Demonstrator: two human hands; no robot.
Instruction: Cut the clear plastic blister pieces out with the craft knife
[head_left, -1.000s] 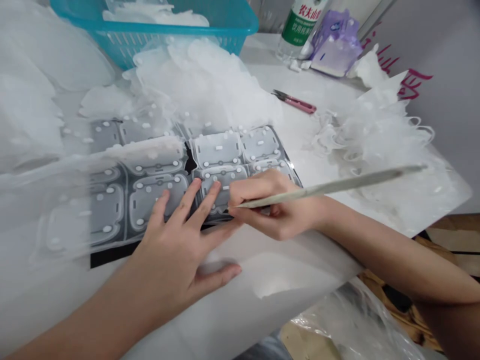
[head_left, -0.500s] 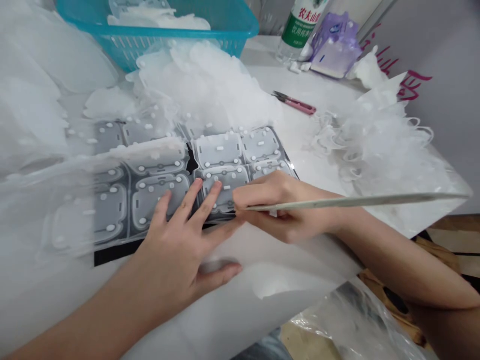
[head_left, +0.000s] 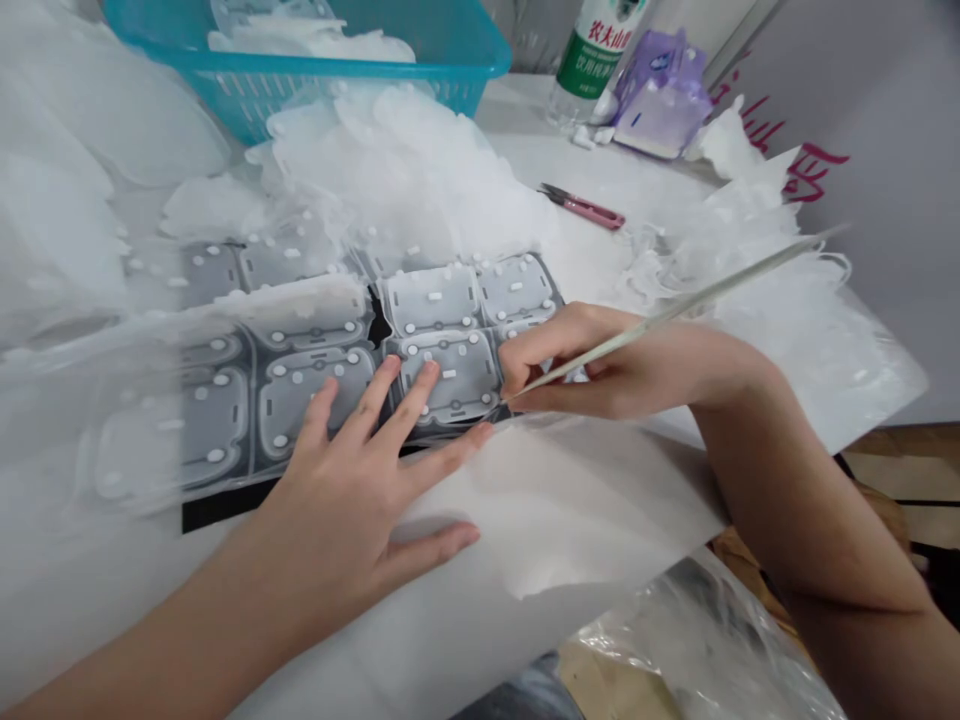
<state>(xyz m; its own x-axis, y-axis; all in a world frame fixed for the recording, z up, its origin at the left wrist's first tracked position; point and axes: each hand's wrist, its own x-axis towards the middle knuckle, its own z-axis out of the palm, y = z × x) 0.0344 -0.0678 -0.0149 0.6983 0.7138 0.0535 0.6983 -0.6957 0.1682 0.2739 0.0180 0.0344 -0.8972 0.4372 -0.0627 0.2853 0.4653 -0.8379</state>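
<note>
My left hand (head_left: 360, 475) lies with fingers spread over a sheet of translucent moulded panels (head_left: 476, 378) that have small white nubs, on a black backing (head_left: 225, 507). Its fingertips press on the front row, while the thumb rests on the white surface nearer me. Pinched in my right hand (head_left: 611, 365) is a long thin pale stick-like tool (head_left: 697, 295). The tool's lower end meets the front edge of the sheet, beside a panel's right corner. What kind of tip it has is too small to tell.
White translucent pieces (head_left: 405, 170) are heaped behind the sheet, before a blue basket (head_left: 315, 72). Pink-handled thread snips (head_left: 589, 210), a bottle (head_left: 592, 60) and a purple pack (head_left: 664, 100) are farther back. Curly offcuts (head_left: 795, 320) pile up at right. Clear plastic film (head_left: 690, 640) hangs below the front edge.
My right hand has moved slightly right and up, uncovering more of the panel. The tool has tilted, its far end rising. My left hand stays nearly in place.
</note>
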